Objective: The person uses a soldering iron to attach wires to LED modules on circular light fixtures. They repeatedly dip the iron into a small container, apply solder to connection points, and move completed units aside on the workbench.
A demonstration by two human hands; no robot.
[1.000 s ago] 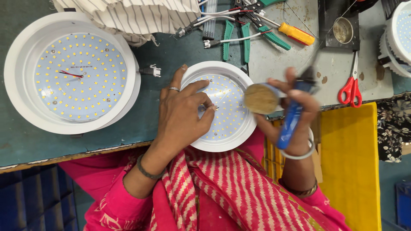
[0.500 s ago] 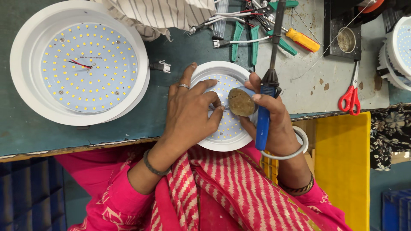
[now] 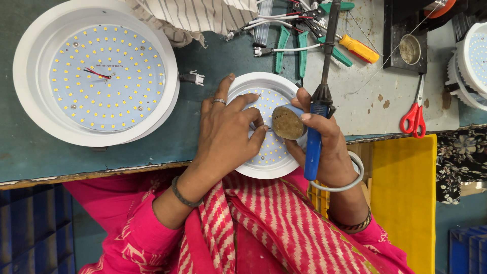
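Observation:
A small round white LED lamp (image 3: 253, 83) lies face up at the bench's front edge. My left hand (image 3: 225, 134) rests over its left half, fingers pinched on something small at the LED board; what it is I cannot tell. My right hand (image 3: 319, 139) grips a blue-handled soldering iron (image 3: 317, 119), its black shaft pointing away from me. The same hand also holds a small round tin of brownish paste (image 3: 287, 123) over the lamp's right side.
A large round white LED lamp (image 3: 30, 66) lies at the left with a small white connector (image 3: 195, 77) beside it. Green-handled pliers (image 3: 281, 48), a yellow screwdriver (image 3: 359, 48), wires, red scissors (image 3: 413, 114) and a small metal pot (image 3: 410, 49) lie behind. A yellow bin (image 3: 403, 198) stands at the right.
My right hand has brought the soldering iron and the paste tin left over the small lamp, turning the iron upright. My left hand has closed its fingers on the LED board.

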